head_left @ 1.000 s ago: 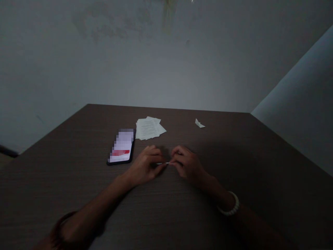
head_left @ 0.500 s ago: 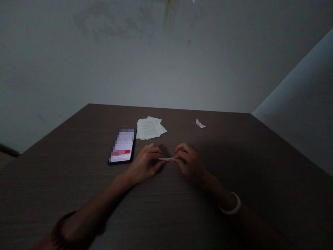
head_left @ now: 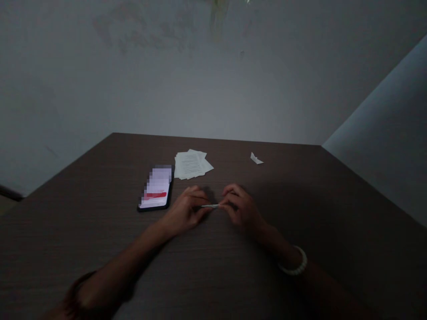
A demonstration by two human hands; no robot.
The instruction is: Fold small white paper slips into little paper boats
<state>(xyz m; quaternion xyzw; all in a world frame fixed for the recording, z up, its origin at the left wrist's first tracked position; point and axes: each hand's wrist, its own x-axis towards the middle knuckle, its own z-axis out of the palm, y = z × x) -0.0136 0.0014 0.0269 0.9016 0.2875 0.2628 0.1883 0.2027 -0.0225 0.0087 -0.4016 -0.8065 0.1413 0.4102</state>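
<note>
Between my two hands is a small piece of white paper [head_left: 211, 206], seen nearly edge-on as a thin strip. My left hand [head_left: 187, 210] pinches its left end between thumb and fingers. The thumb and fingertips of my right hand [head_left: 240, 208] close on its right end. Much of the paper is hidden by the fingers, so its full shape does not show. Both hands are low over the brown table [head_left: 207, 275], and I cannot tell whether the paper touches the surface.
A phone [head_left: 156, 189] with a lit screen lies left of my left hand. Beyond it is a loose stack of printed paper sheets [head_left: 190, 164]. A small folded paper [head_left: 255, 158] stands at the back right. The wall [head_left: 213, 89] rises behind the table's far edge.
The hands shift only slightly. My right hand is a little farther from the left than a second ago, and more of the white paper shows between them. Both keep hold of it.
</note>
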